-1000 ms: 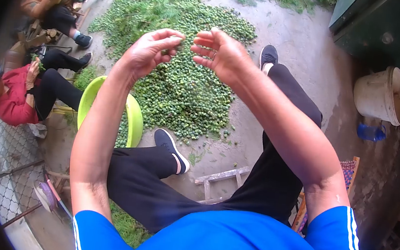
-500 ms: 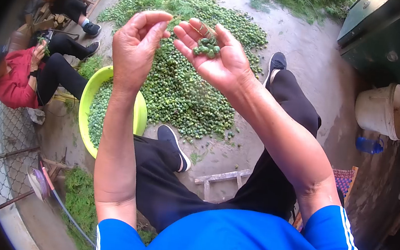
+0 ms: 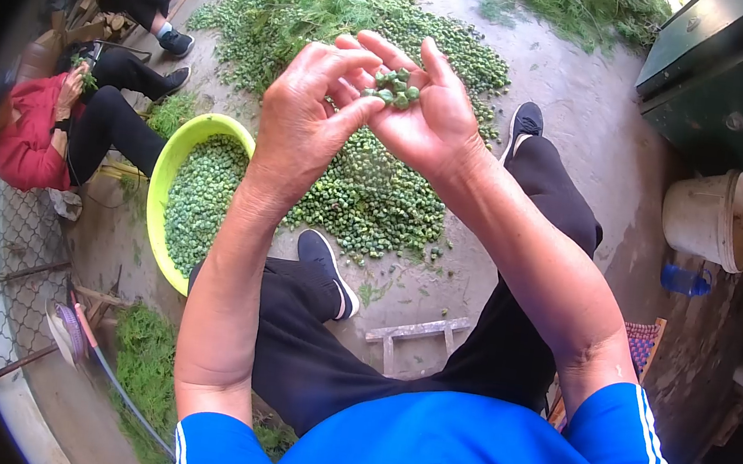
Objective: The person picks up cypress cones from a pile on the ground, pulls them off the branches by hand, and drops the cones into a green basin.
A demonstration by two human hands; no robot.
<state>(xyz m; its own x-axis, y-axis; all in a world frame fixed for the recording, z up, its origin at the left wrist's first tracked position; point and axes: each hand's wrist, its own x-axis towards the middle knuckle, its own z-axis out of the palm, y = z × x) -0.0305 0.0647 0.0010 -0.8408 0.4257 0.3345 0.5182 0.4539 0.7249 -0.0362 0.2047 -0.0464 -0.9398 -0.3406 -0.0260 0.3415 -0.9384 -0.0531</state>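
In the palm of my right hand (image 3: 431,115), turned upward with the fingers curved, rests a small cluster of green cones (image 3: 394,88). My left hand (image 3: 317,102) is against it from the left, fingers bent and thumb tip at the cluster's edge; what its fingers pinch is too small to make out. Below and behind both hands, a wide pile of green cones (image 3: 380,196) covers the floor. More loose cones (image 3: 207,186) fill a yellow-green basin (image 3: 165,149) beside my left leg.
Two seated people, one in a red top (image 3: 29,138), are at the left. Feathery green branches (image 3: 580,8) lie at the top, others (image 3: 146,362) at lower left. A white bucket (image 3: 712,219), blue container (image 3: 685,277) and dark cabinet (image 3: 726,98) stand right.
My left hand has moved right and down to the cluster in my right palm; before, it was pinched apart from it. A thin stem above my right palm no longer shows.
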